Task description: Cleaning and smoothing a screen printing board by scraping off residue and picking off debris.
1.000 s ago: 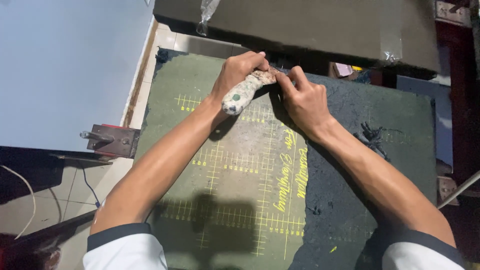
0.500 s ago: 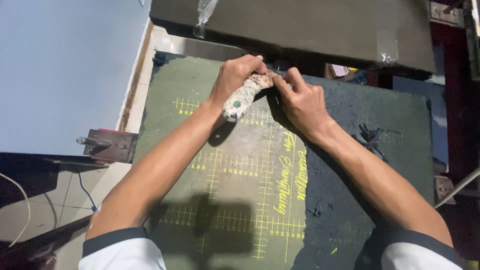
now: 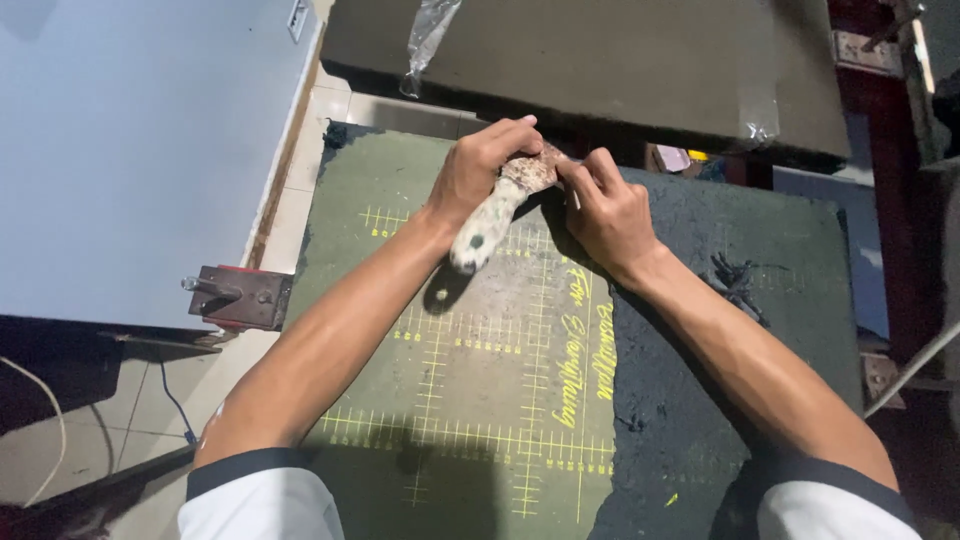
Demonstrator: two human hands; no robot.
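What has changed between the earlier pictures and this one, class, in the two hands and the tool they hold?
Very little. The left hand keeps its grip on the paint-crusted tool, and the right hand stays pinched at its far end. Both hands hold their place near the far edge of the green gridded board, with no clear shift. Nothing was picked up or let go. The dark slab behind is unmoved.

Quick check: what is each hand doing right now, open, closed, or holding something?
Left hand: closed around the paint-crusted tool handle.
Right hand: fingertips pinched at the tool's far end by the green board; whether it grips cannot be told.
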